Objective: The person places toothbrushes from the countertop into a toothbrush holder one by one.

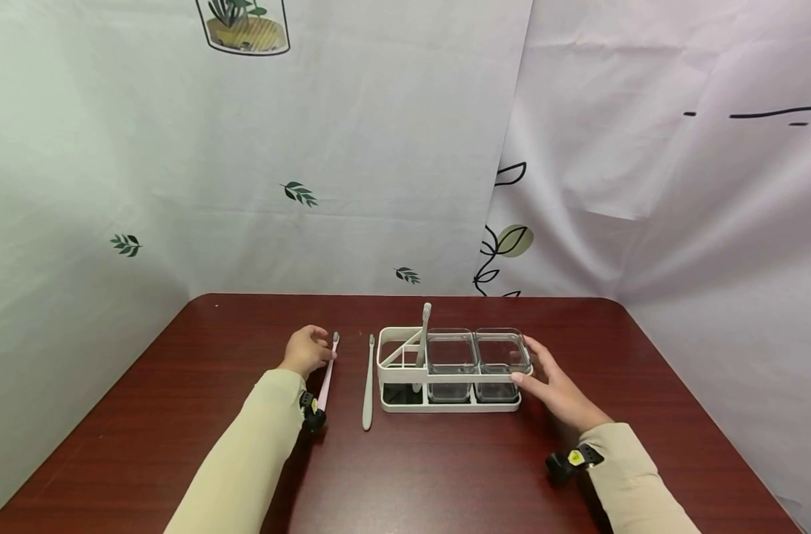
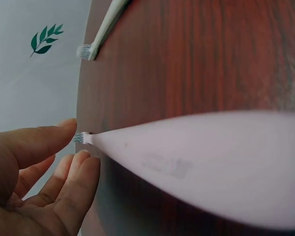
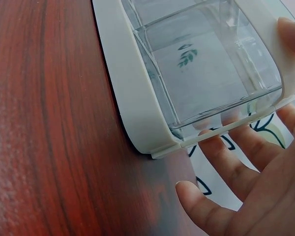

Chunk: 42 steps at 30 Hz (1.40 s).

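Left hand [image 1: 308, 351] half-open, gripping nothing, at pink toothbrush [image 1: 327, 380], head-view 7 o'clock | right hand [image 1: 557, 391] grips rack [image 1: 459, 377], 5 o'clock | toothbrush's faint mark [image 2: 167, 166]: I can't read it; its butt's cropped, left-wrist view

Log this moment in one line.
left hand: by pink toothbrush, contact unclear; right hand: holds toothbrush holder; grey toothbrush: on table; another toothbrush: in holder
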### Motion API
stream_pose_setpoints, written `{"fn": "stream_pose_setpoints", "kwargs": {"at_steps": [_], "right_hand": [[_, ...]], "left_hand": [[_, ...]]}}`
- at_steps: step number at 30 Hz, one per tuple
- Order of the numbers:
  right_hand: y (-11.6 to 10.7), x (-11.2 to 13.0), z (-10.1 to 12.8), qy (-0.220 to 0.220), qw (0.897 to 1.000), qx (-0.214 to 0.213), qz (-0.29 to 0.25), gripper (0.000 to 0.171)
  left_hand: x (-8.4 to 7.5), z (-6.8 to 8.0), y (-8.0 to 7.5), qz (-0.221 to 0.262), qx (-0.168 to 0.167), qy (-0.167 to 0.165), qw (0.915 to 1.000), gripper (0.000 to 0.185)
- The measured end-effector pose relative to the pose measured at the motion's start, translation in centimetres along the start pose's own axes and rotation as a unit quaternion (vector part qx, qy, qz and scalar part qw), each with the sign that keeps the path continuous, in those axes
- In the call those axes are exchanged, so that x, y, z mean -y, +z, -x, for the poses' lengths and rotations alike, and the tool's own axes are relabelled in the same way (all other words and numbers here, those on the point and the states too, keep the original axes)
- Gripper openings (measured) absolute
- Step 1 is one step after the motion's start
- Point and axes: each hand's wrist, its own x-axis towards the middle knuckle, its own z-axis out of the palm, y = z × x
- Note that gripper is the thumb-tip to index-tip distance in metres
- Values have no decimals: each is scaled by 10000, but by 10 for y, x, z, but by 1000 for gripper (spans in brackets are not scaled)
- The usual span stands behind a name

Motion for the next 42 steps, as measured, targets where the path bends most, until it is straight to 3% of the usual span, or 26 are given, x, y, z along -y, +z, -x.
{"fn": "stream_pose_setpoints", "kwargs": {"at_steps": [7,15,21,34,42], "right_hand": [[0,1,0,2,10000,-7,60,69],[0,1,0,-7,10000,-28,91,69],[0,1,0,-15,9999,-72,111,68],[1,-1,-1,-49,10000,-50,26,68],[0,0,0,9,10000,-32,65,68]], "left_hand": [[-1,2,3,-470,-1,94,9989,42],[-1,1,5,-1245,-58,305,9917,35],[-1,0,6,-1487,48,331,9883,32],[-2,-3,5,-804,168,-3,9966,36],[-5,-2,4,-40,103,-57,9999,36]]}}
